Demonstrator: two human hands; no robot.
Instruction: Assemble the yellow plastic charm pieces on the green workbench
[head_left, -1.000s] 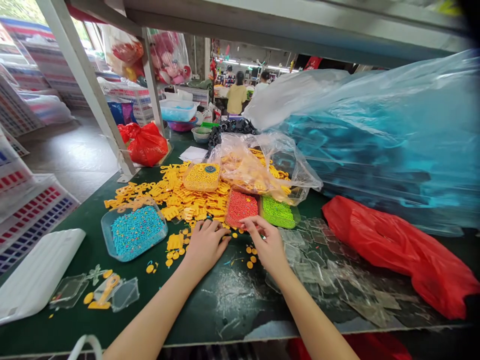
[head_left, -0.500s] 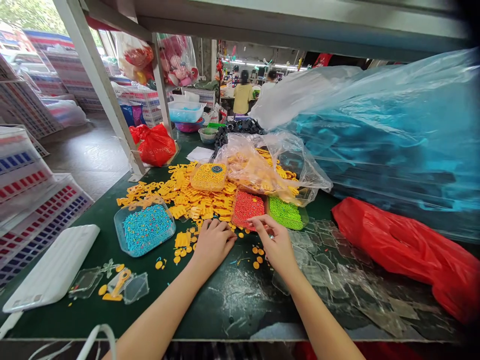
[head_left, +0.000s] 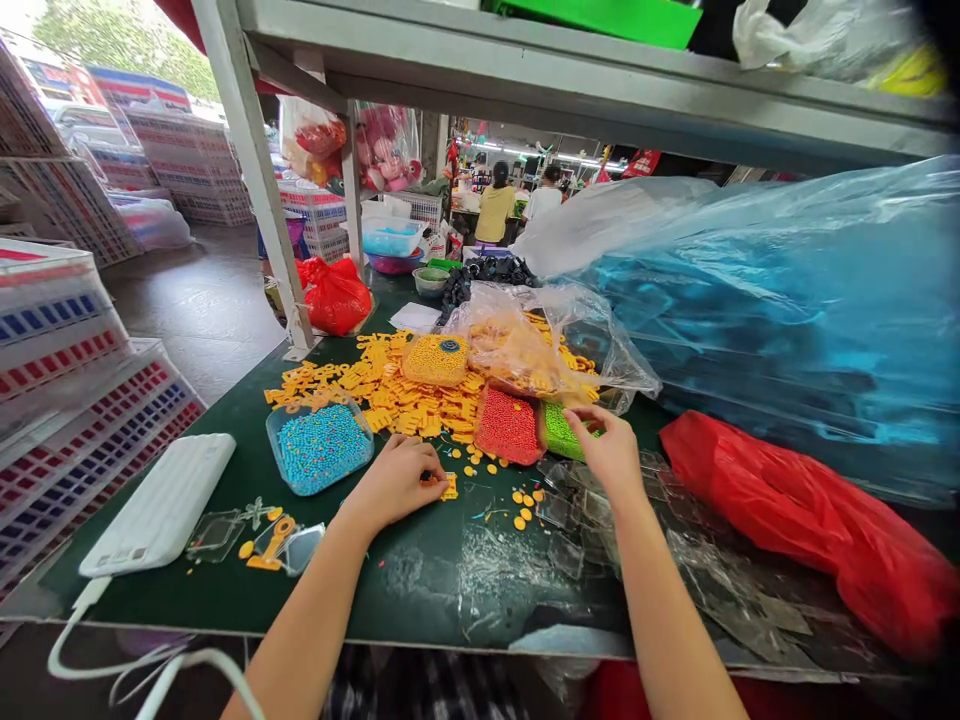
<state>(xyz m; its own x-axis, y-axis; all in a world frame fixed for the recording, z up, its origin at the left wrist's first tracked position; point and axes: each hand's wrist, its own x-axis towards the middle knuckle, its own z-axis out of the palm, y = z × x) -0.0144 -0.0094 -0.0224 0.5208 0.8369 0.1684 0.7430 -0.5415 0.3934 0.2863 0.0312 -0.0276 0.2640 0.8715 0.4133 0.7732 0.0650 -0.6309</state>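
My left hand (head_left: 401, 482) is closed on a small yellow plastic piece (head_left: 449, 487) low over the green tabletop. My right hand (head_left: 609, 450) is over the tray of green beads (head_left: 561, 430), thumb and fingers curved toward each other; whatever lies between the fingertips is too small to make out. Beside it sits a tray of red beads (head_left: 508, 425). A tray of yellow beads (head_left: 435, 361) rests on a heap of yellow plastic pieces (head_left: 390, 385). The tray of blue beads (head_left: 324, 445) stands to the left of my left hand.
Clear plastic squares (head_left: 592, 505) lie under and beside my right forearm. A red bag (head_left: 795, 520) and big blue bags (head_left: 750, 320) fill the right side. At left are a white power bank (head_left: 159, 505) with a cable and stacked crates (head_left: 67, 380). Two people sit far back.
My right hand has moved right, from beside the red beads to the green ones. My left hand has shifted left and nearer, with a yellow piece now showing at its fingertips. The view has tilted up.
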